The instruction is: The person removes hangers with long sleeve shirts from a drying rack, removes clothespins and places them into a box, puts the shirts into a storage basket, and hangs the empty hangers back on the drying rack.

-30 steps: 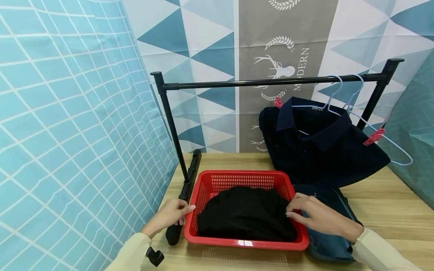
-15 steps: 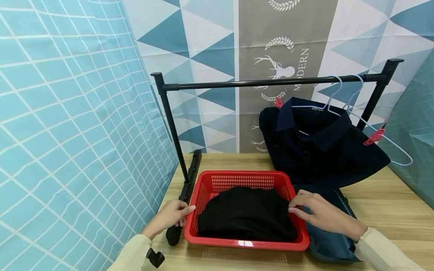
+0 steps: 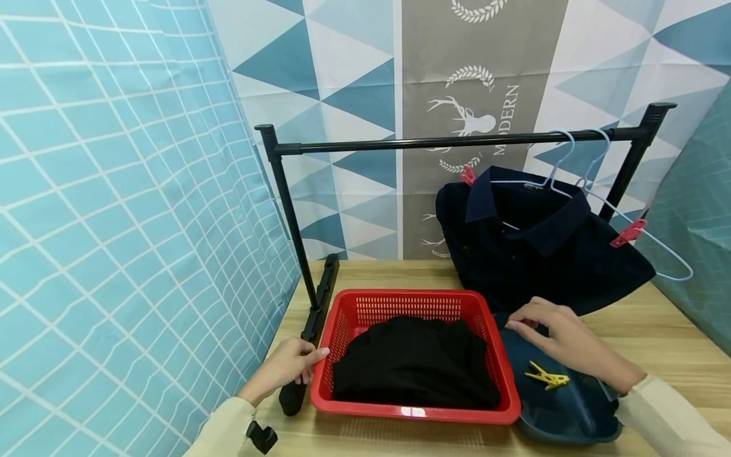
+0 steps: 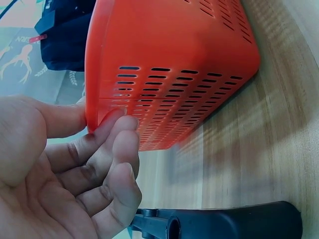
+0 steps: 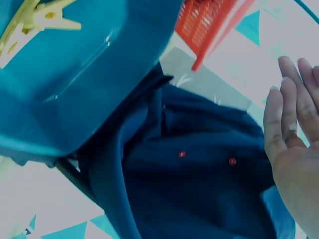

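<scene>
My left hand [image 3: 288, 365] pinches the left rim of a red plastic basket [image 3: 414, 412], thumb on top. The left wrist view shows the fingers [image 4: 119, 144] curled against the basket's slotted outer side. Bunched black cloth [image 3: 417, 362] lies inside; its kind cannot be told. My right hand [image 3: 562, 336] hovers right of the basket over a dark blue plastic basin [image 3: 571, 422], touching nothing visible. Its fingers look relaxed and hold nothing in the right wrist view. Yellow clothespins [image 3: 547, 376] lie in the basin. A navy collared shirt [image 3: 542, 254] hangs behind it.
A black garment rack [image 3: 434, 143] spans the wooden table [image 3: 377, 271], its foot [image 3: 320, 304] left of the basket. Pale blue hangers [image 3: 674, 254] hang at its right end. Red clothespins [image 3: 628, 233] clip the shirt. Blue gridded cloth [image 3: 143, 222] stands at left.
My right hand has moved from the basket's right rim, right and away over the basin, uncovering the yellow clothespins. My left hand stays on the rim.
</scene>
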`<action>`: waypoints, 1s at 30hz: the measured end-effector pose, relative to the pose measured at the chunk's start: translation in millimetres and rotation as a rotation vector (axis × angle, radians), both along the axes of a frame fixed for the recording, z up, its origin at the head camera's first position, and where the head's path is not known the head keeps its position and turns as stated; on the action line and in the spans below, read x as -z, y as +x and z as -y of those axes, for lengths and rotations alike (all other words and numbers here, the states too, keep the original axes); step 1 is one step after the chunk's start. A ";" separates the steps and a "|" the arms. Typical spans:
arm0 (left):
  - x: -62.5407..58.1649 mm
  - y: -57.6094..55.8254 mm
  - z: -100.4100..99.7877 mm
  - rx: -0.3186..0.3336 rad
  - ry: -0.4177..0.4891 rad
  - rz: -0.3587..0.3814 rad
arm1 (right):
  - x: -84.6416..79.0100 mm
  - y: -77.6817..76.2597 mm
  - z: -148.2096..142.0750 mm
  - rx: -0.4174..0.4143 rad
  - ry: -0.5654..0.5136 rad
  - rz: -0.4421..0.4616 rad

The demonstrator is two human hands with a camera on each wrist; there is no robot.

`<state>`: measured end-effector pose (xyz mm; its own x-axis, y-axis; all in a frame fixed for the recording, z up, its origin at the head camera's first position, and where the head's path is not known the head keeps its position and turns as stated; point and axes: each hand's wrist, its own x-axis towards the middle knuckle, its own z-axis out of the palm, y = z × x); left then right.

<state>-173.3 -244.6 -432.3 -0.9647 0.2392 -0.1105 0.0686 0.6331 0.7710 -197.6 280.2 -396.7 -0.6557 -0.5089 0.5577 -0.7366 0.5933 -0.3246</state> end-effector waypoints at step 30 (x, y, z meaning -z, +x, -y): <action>0.6 0.0 -0.1 0.012 0.025 0.014 | -41.4 -6.3 -84.8 0.562 -0.212 -0.054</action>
